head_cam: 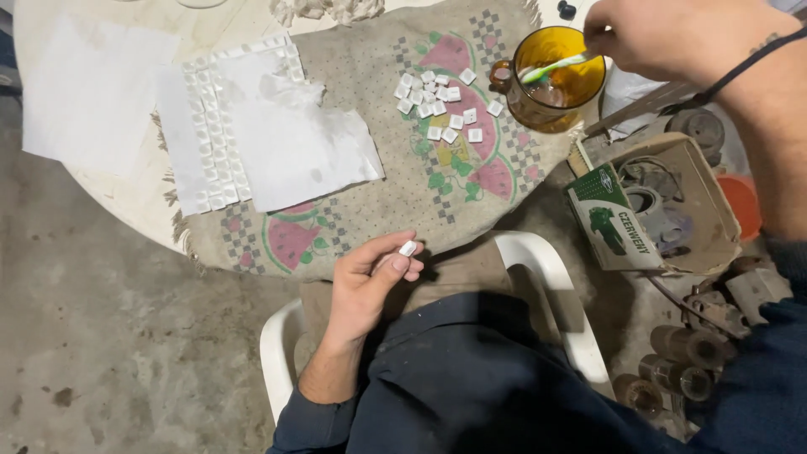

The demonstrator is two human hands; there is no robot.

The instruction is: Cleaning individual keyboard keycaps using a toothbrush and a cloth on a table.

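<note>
My left hand hovers over my lap near the table's edge, pinching a small white square tile between thumb and fingertips. My right hand is at the upper right, holding a green and white toothbrush whose head dips into an amber glass mug. Several loose white tiles lie in a cluster on the cloth just left of the mug.
A watermelon-patterned cloth covers the round table. White paper sheets with rows of small tiles lie at the left. A cardboard box of metal parts and rusty cylinders sit at the right. I sit on a white plastic chair.
</note>
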